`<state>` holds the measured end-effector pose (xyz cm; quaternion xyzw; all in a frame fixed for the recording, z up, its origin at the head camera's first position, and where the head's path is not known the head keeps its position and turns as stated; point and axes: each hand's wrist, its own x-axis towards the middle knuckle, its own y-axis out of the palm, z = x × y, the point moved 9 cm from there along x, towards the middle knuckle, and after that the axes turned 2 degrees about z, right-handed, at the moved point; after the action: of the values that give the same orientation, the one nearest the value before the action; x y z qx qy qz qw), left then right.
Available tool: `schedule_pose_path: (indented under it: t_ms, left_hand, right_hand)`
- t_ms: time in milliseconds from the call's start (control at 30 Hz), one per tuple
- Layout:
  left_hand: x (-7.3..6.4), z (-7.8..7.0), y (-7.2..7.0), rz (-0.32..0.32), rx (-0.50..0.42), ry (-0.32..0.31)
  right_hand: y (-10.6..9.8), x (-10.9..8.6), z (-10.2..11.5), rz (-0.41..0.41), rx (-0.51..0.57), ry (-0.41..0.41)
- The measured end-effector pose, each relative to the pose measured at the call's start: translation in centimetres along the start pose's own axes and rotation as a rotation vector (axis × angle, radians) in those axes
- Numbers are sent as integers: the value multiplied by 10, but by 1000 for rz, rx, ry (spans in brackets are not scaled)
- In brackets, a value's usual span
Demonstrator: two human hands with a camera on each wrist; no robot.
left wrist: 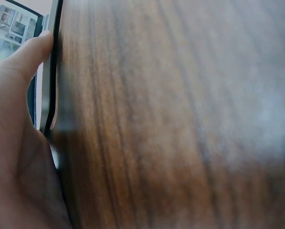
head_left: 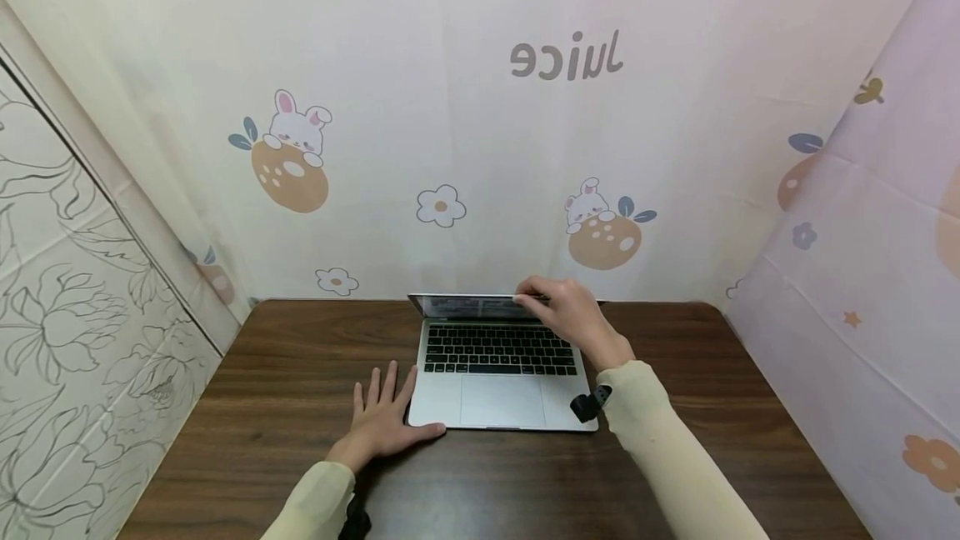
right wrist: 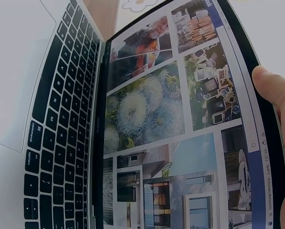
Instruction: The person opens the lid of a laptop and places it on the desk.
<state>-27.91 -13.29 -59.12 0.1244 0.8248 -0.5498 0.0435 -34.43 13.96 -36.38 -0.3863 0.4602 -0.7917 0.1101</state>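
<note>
A silver laptop (head_left: 501, 402) lies unfolded on the wooden table, its black keyboard (head_left: 498, 348) facing up. My right hand (head_left: 573, 315) pinches the top edge of the laptop's lid (head_left: 465, 307) right of its middle, the thumb on the screen side. In the right wrist view the lit screen (right wrist: 147, 107) shows a grid of photos. My left hand (head_left: 384, 425) lies by the laptop's front left corner with its fingers spread straight, the thumb along the front edge. The left wrist view shows that thumb (left wrist: 35, 50) against the laptop's edge.
The dark wood table (head_left: 300, 365) extends to both sides of the laptop. Behind it hangs a pale curtain (head_left: 390, 123) printed with rabbits, fruit and flowers. A panel with line-drawn flowers (head_left: 67, 315) stands at the left. Each wrist carries a small black camera (head_left: 591, 403).
</note>
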Motion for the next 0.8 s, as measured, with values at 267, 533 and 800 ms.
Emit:
schedule_pose_path:
  t_ms: [267, 533, 800]
  left_hand:
    - [1, 2, 1, -15, 11, 4]
    - [-2, -1, -1, -18, 0, 13]
    - [-9, -10, -11, 2, -18, 17]
  right_hand:
    - [0, 3, -2, 13, 1, 17]
    - [0, 5, -3, 20, 3, 41]
    - [2, 8, -7, 33, -31, 54]
